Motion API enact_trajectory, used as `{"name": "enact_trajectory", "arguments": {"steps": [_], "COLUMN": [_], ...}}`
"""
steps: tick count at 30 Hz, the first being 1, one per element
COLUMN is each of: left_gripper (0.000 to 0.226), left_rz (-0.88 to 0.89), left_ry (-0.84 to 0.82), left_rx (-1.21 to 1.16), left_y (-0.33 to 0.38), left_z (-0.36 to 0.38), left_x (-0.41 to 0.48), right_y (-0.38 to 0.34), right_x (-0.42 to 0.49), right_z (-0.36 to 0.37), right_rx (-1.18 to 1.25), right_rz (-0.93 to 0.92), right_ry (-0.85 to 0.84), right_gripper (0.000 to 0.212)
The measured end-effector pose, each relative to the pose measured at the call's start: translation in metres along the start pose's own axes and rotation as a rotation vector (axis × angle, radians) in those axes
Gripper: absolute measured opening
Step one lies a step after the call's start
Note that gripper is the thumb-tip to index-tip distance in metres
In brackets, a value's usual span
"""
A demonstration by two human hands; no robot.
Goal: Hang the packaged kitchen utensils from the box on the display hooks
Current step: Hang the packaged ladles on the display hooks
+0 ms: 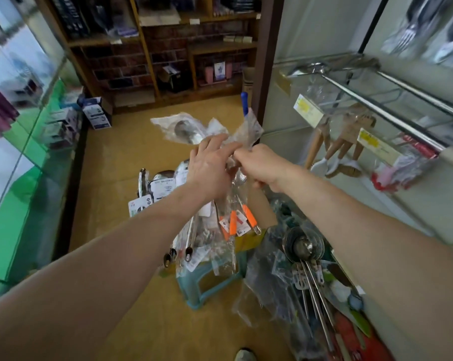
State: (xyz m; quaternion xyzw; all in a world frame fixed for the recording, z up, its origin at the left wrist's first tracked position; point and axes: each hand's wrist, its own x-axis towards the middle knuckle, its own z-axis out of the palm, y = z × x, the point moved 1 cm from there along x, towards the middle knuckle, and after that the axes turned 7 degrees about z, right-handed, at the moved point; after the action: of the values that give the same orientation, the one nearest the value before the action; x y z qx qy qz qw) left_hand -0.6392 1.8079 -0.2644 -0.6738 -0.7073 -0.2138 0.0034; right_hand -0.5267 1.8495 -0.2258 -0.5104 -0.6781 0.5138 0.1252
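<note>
A glass display case (25,157) with green panels ran along the left wall, and small printed boxes (96,114) sat on the floor at its far end. Wooden shelving (168,48) stocked with goods filled the back of the room.

Nearer the middle, a teal plastic stool (207,281) stood on the tan floor, loaded with carded and bagged steel utensils (163,188). Above it the left hand (209,168) reached forward, back of the hand up, its fingers lying across a bundle of packaged utensils (215,128) in crinkled clear plastic. The thumb was hidden, so I could not tell whether that grip closed round the packs or only rested on them.

The bundle was held in the air between both hands, away from the hooks. Its bag tops fanned out beyond the fingertips, and orange handles (249,217) dangled below the wrists.

The right hand (259,165) met the left at the fingertips, its grip curled tight and pinching the plastic of the bundle.

Behind the handles showed a flap of the cardboard box (263,212). To its right lay a heap of bagged wares, with nested wire strainers (302,246) on top.

On the right wall, the display hooks (376,108) jutted from a chrome rail bearing yellow price tags (307,110). Wooden-handled tools (342,144) and a red packaged item (402,168) hung there. Blurred forks (407,35) hung higher up.
</note>
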Motion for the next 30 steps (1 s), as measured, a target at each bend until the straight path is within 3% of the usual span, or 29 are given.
{"name": "enact_trajectory", "arguments": {"steps": [4, 8, 14, 17, 20, 22, 25, 30], "left_gripper": [0.036, 0.025, 0.016, 0.016, 0.001, 0.007, 0.004, 0.006], "left_rz": [0.139, 0.21, 0.142, 0.058, -0.064, -0.175, -0.333, -0.499], "left_ry": [0.073, -0.072, -0.224, -0.264, -0.306, -0.323, -0.333, -0.308], "left_rx": [0.141, 0.354, 0.535, 0.511, 0.432, 0.332, 0.177, 0.009], "left_y": [-0.011, -0.018, -0.045, -0.061, -0.085, -0.101, -0.116, -0.138], "left_z": [-0.03, -0.053, -0.065, -0.066, -0.07, -0.071, -0.063, -0.037], "left_x": [-0.01, -0.023, -0.05, -0.064, -0.082, -0.098, -0.121, -0.151], "right_y": [-0.016, -0.026, -0.04, -0.042, -0.039, -0.033, -0.019, 0.024], "right_x": [-0.007, -0.011, -0.009, -0.006, 0.0, 0.005, 0.011, 0.026], "right_z": [0.002, 0.014, 0.054, 0.071, 0.083, 0.093, 0.113, 0.154], "right_rx": [0.044, 0.083, 0.078, 0.084, 0.151, 0.138, -0.014, -0.469], "right_rz": [0.077, 0.12, 0.109, 0.12, 0.125, 0.143, 0.158, 0.083], "right_ry": [-0.138, -0.286, -0.397, -0.443, -0.461, -0.457, -0.471, -0.436], "right_gripper": [0.019, 0.023, 0.015, 0.017, 0.034, 0.042, 0.038, 0.026]}}
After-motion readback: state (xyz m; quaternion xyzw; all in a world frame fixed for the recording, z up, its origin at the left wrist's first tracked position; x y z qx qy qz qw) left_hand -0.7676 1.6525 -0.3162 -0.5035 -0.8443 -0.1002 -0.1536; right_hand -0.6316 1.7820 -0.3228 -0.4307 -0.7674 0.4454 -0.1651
